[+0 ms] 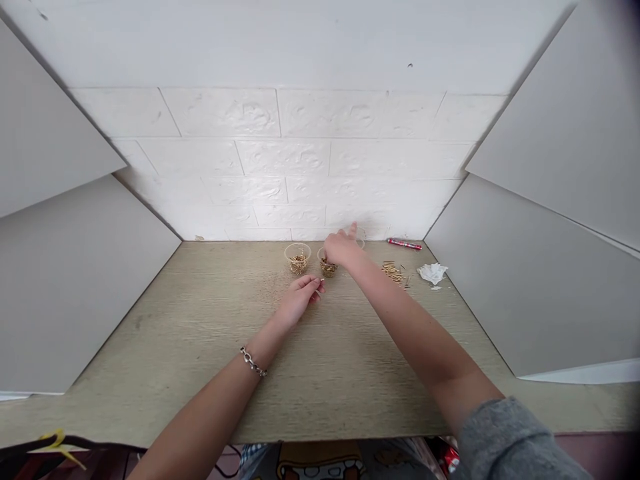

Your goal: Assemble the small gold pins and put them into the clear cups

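Note:
My left hand (303, 295) is above the table with thumb and fingers pinched on a small, shiny metal piece (323, 280), too small to make out fully. My right hand (343, 247) reaches into a clear plastic cup (329, 273) of small gold-coloured metal parts. Its fingertips point down inside the cup and look closed together, while another finger sticks up; whatever they hold is hidden. To the left stands a second clear cup (298, 259), also holding gold-coloured parts. Behind my right hand, the rim of another clear cup (362, 237) shows, mostly covered.
Right of my forearm lies a loose pile of gold-coloured pins (393, 271). A red marker-like tube (405, 244) rests near the back wall, and a crumpled white tissue (432, 273) is by the right panel (530, 280). A grey panel (90, 287) borders the left.

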Demonstrator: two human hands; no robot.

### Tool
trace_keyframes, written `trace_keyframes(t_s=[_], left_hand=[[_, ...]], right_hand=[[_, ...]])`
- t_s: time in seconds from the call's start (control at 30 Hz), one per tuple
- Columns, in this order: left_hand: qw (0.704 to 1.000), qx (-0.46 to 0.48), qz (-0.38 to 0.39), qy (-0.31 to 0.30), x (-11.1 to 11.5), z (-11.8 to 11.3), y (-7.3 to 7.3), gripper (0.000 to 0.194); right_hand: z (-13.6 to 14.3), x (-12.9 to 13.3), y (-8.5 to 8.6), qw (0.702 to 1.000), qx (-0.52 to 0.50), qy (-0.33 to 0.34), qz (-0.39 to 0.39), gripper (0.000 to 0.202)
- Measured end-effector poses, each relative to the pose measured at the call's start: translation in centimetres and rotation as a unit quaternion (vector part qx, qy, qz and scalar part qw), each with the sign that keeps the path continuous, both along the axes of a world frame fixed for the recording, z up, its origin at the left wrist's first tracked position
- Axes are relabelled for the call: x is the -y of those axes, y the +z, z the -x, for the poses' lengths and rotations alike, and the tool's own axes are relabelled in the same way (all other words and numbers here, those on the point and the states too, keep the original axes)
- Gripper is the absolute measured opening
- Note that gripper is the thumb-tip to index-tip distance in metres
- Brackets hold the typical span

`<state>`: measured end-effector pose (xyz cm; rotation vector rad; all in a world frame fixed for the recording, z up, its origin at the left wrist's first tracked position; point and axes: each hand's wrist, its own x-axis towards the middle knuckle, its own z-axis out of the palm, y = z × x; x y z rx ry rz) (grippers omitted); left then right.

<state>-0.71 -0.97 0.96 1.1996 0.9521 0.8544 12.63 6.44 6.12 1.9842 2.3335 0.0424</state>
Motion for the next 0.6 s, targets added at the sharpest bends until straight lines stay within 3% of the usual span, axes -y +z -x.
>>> trace_keyframes(t_s=[0.17, 0.37, 0.5, 0.6], left_hand=[[1.000, -0.013, -0.004, -0.011, 0.2, -0.2, 0.3, 0.023], [1.000, -0.010, 0.004, -0.008, 0.1, -0.1, 0.3, 0.025], [1.000, 0.006, 0.014, -0.006, 0.1, 0.0, 0.1, 0.025], [1.000, 0.010, 0.019, -0.010, 0.1, -0.1, -0.2, 0.024]], right_hand=[[-0.2, 0.1, -0.7, 1.000, -0.012, 0.020, -0.021, 0.016], [-1.1, 1.0, 0.0, 0.995, -0.061, 0.052, -0.059, 0.008], [-1.7, 3.1, 0.4, 0.975, -0.146, 0.065, -0.152, 0.017], [-1.9, 5.9, -0.3, 0.949, -0.230, 0.052, -0.210, 0.021]])
